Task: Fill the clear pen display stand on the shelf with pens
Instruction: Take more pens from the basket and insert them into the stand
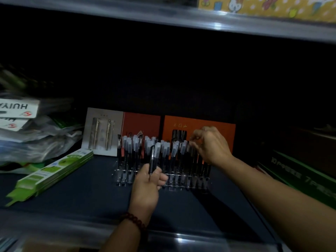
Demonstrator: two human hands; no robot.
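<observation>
At frame centre the nearly full clear stand (181, 187) stood on the shelf (81, 197), the left hand (145, 184) gripping a black pen (152, 159), the right hand (213, 146) curled over right-end caps, grip unclear; probably last slots, needing a free hole and an upright drop.

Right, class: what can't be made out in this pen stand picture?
Head view:
- stand, middle front slots: hidden behind the left hand.
- right hand: whether its grip holds a pen cap, too blurred.
- shelf, back: too dark.
- white boxes: motion-blurred, cut by left edge.
</observation>
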